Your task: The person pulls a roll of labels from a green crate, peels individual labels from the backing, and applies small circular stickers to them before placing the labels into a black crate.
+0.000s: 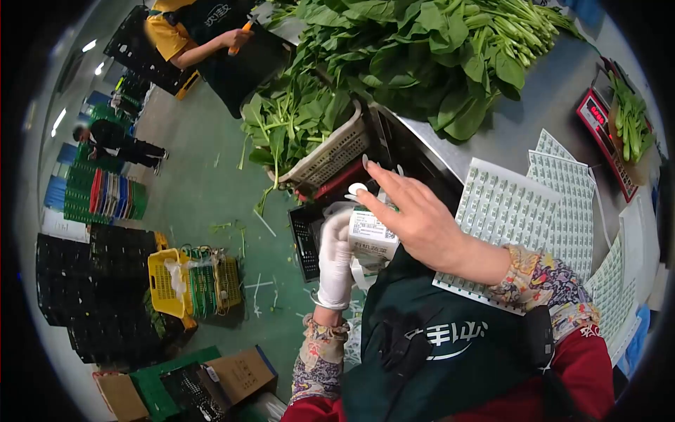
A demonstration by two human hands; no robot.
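Observation:
My left hand point(336, 257), in a white glove, is wrapped around a roll of printed white labels point(373, 235), with a strip of its backing hanging below. Over the top of the roll reaches my bare right hand point(422, 218), its fingers stretched out to the left. A small round white piece point(357, 188) sits at the tip of its lowest finger. Sheets of small green-and-white stickers point(503, 204) lie under and beside my right wrist, on the metal table point(555, 91).
Leafy greens point(436, 56) are heaped on the table. More fill a beige basket point(327, 151). At right, a red scale point(601, 130) carries a bunch of greens point(629, 116). A person in a yellow sleeve point(169, 35) holds an orange-handled tool point(242, 35). Yellow crates point(169, 281) stand on the floor.

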